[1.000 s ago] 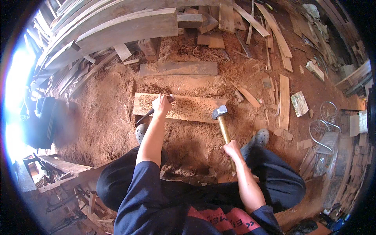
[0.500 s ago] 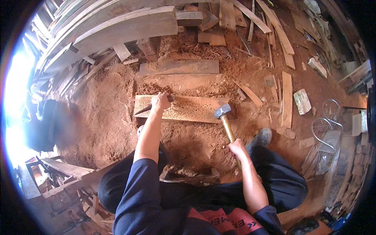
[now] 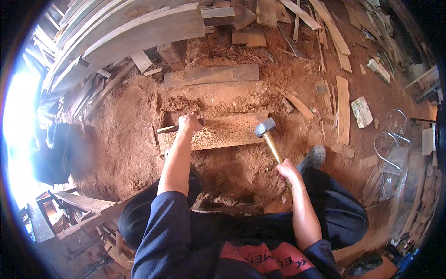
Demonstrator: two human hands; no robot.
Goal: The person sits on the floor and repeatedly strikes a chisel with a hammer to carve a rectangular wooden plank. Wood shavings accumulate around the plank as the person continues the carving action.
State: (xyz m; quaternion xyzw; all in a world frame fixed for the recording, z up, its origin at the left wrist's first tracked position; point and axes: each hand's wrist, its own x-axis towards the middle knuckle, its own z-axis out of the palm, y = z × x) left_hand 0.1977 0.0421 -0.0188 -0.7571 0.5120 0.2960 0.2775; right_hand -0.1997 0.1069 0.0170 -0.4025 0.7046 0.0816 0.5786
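Note:
A board (image 3: 232, 131) lies across the reddish dirt before me, its top face pitted all over with small dents. My left hand (image 3: 189, 123) is closed round a dark, tapered metal spike (image 3: 168, 129). The spike's thin end points left over the board's left end, and its thick end shows just right of my fist. My right hand (image 3: 289, 170) grips the yellowish handle of a hammer (image 3: 265, 127). Its heavy grey head is at the board's right end; whether it touches the wood I cannot tell.
A plank (image 3: 211, 76) lies beyond the board. Long boards (image 3: 144, 35) are stacked at the far left, with wood strips (image 3: 343, 110) and a pale block (image 3: 361, 112) to the right. A wire-framed object (image 3: 392, 149) stands farther right. Another person (image 3: 62, 153), blurred, is at the left.
The board has turned slightly, its left end nearer me and its right end farther away. The spike now lies more level. Both hands keep their grip.

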